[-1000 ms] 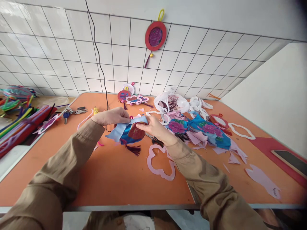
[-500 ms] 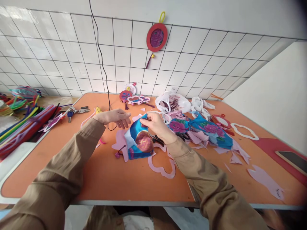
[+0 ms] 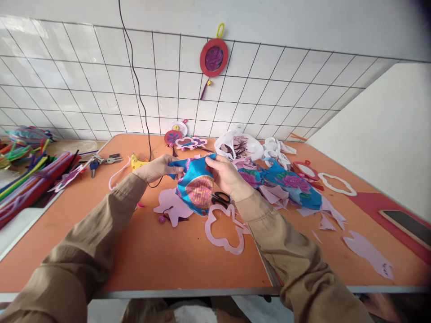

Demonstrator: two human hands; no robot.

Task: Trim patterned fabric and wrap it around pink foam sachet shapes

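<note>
A shiny blue cloth (image 3: 197, 186) with a gold and pink emblem is stretched between my two hands above the table. My left hand (image 3: 161, 168) grips its upper left corner, and my right hand (image 3: 230, 175) pinches the upper right edge. Below the cloth, a pink paper shape (image 3: 171, 204) lies with a purple bead (image 3: 162, 219) on a cord. Black-handled scissors (image 3: 221, 198) sit just right of the cloth. Nearer me is a pink cloud-shaped paper frame (image 3: 208, 233).
A yellow glue gun (image 3: 137, 162) lies behind my left hand, its cable rising up the wall. Keys (image 3: 112, 159) and pipe cleaners (image 3: 50, 179) are at the left. Flowered cloth (image 3: 291, 179), paper scraps and a phone (image 3: 407, 229) are at the right.
My left hand was apart from the cloth with fingers spread; now it holds the left corner. The cloth is spread wider and raised off the pink paper shape. The whole view has shifted slightly.
</note>
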